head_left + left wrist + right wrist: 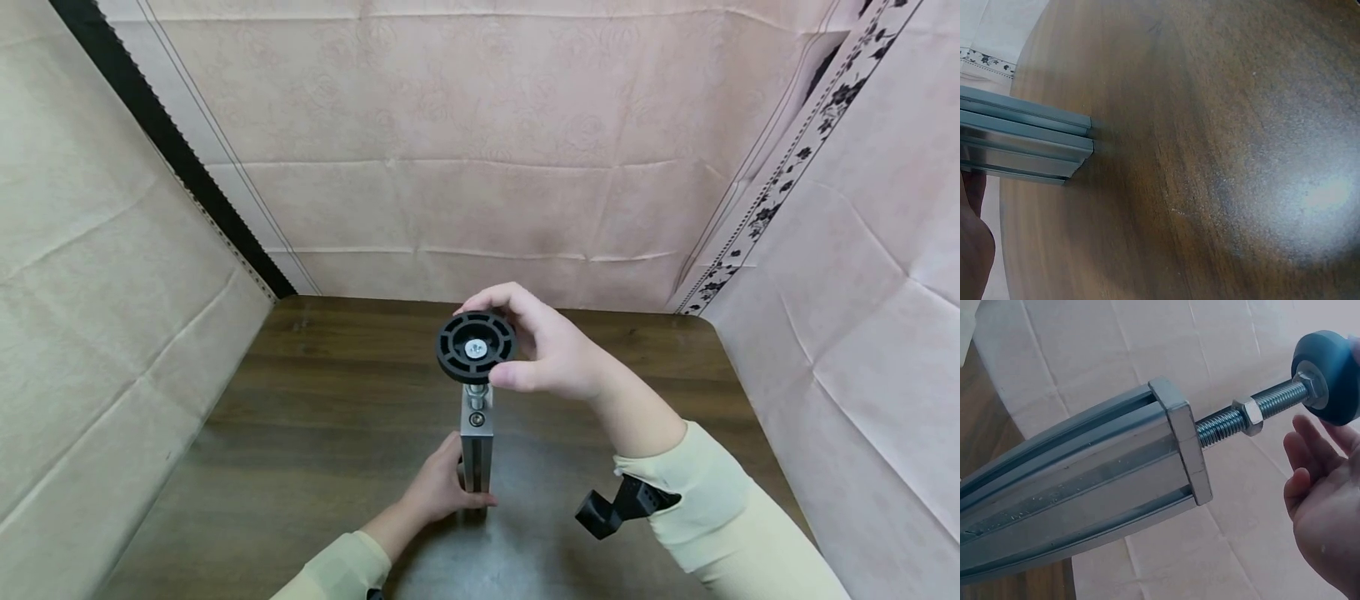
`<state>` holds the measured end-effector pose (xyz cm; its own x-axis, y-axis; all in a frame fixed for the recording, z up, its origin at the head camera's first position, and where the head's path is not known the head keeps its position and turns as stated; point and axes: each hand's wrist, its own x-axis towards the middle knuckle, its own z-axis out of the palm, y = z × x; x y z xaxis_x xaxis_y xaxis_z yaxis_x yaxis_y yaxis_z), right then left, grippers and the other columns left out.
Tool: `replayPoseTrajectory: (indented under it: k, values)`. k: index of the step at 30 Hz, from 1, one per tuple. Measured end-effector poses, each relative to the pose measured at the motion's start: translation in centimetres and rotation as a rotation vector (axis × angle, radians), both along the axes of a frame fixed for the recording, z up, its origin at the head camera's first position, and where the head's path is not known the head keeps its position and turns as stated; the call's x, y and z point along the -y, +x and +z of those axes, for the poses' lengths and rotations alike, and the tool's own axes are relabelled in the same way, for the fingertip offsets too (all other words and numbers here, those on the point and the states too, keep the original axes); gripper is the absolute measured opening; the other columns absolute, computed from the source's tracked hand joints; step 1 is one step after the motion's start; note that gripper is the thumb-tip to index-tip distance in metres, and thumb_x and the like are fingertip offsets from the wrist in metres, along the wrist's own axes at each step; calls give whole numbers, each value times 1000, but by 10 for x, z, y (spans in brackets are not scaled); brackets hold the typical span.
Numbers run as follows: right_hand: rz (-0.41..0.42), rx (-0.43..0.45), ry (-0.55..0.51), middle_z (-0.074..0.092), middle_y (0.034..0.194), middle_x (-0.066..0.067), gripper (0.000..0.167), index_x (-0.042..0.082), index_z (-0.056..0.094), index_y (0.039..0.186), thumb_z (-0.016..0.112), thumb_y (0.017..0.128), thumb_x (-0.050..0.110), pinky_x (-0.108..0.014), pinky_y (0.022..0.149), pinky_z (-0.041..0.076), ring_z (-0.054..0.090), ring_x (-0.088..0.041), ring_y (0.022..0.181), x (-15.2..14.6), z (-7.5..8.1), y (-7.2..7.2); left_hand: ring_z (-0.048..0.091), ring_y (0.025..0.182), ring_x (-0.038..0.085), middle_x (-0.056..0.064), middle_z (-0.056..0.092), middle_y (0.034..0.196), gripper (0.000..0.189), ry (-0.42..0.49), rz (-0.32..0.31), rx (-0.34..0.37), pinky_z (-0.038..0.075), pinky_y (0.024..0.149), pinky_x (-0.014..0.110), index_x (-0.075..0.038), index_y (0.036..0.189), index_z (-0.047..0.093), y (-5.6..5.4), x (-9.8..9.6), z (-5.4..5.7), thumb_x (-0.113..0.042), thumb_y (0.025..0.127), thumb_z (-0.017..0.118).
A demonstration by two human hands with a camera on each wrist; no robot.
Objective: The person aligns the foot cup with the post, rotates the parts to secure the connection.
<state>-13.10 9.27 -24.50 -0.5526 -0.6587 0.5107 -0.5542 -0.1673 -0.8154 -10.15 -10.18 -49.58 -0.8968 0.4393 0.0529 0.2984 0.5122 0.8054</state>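
Note:
An aluminium profile (477,454) stands upright in the head view, its lower end at the table. My left hand (442,487) grips it low down, thumb across the near side. Out of the profile's end plate (1182,440) runs a threaded rod (1219,427) with a hex nut (1248,417) partway along it. A levelling foot (453,367) with a round black base tops the rod. My right hand (558,346) holds the foot's rim between thumb and fingers. In the left wrist view, the grooved lower end of the profile (1029,134) shows.
The brown wooden table (300,467) lies beneath both hands. Pale creased cloth (487,208) hangs behind it and along both sides. A black camera mount (626,504) is strapped to the right sleeve.

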Motion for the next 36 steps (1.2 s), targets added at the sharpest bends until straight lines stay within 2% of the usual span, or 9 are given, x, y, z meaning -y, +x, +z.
replayPoseTrajectory:
  k: [4, 8, 12, 15, 17, 20, 24, 31, 36]
  values:
    - [-89, -18, 8, 44, 122, -19, 76, -5, 35, 116, 72, 78, 49, -30, 83, 45, 49, -25, 100, 3, -3, 3, 52, 111, 19, -1, 49, 123, 88, -3, 3, 9, 44, 92, 43, -21, 133, 43, 1, 0, -1, -39, 59, 88]
    - [-126, -45, 6, 43, 119, -18, 84, -5, 31, 117, 71, 74, 55, -27, 85, 41, 48, -22, 100, 5, -6, 6, 52, 110, 17, -1, 49, 122, 84, -10, -2, -5, 44, 91, 41, -21, 130, 45, 2, 0, -3, -41, 60, 87]
    - [-83, -101, -1, 41, 120, -21, 99, -9, 21, 132, 62, 78, 62, -30, 90, 38, 45, -26, 105, 4, -5, 3, 52, 109, 17, -3, 49, 120, 82, -12, -6, -16, 45, 90, 40, -22, 126, 47, 2, 1, -3, -49, 58, 85]
    - [-41, -108, 9, 40, 127, -22, 102, -9, 17, 140, 56, 81, 65, -33, 94, 37, 43, -29, 114, 2, -2, 0, 52, 109, 17, -5, 49, 119, 81, -9, -4, -8, 45, 90, 40, -23, 124, 48, 1, 1, -2, -52, 58, 84]
    - [-10, -86, 17, 41, 131, -22, 100, -9, 19, 141, 55, 83, 64, -33, 95, 38, 43, -27, 118, 0, -1, -1, 52, 110, 17, -5, 49, 118, 80, -6, -3, 0, 45, 90, 40, -24, 123, 48, 1, 1, -2, -53, 58, 84]
    - [81, -27, 6, 39, 134, -23, 96, -12, 20, 140, 54, 86, 60, -34, 95, 40, 45, -24, 119, -1, -1, -3, 52, 110, 17, -6, 49, 118, 78, -3, -7, 1, 45, 90, 40, -25, 122, 48, 1, 1, -2, -52, 58, 84]
    - [154, 20, -20, 43, 130, -25, 88, -16, 25, 136, 56, 88, 52, -36, 93, 43, 51, -22, 112, 0, -1, -3, 52, 110, 17, -6, 49, 117, 78, 4, -10, -12, 45, 90, 40, -24, 122, 48, 0, 0, -2, -50, 58, 85]
    - [24, 53, -1, 50, 113, -19, 77, -10, 32, 126, 69, 83, 42, -32, 85, 47, 52, -21, 102, 0, -2, 5, 52, 110, 18, -5, 49, 118, 81, -10, -8, -3, 45, 91, 42, -24, 125, 47, 1, 0, -2, -51, 58, 84]
    - [-87, 17, 31, 50, 110, -17, 76, -4, 32, 122, 72, 79, 43, -32, 86, 44, 50, -23, 100, 3, -4, 8, 52, 109, 17, -2, 50, 119, 85, -13, -10, -47, 45, 90, 41, -22, 128, 46, 0, 1, -4, -52, 58, 84]
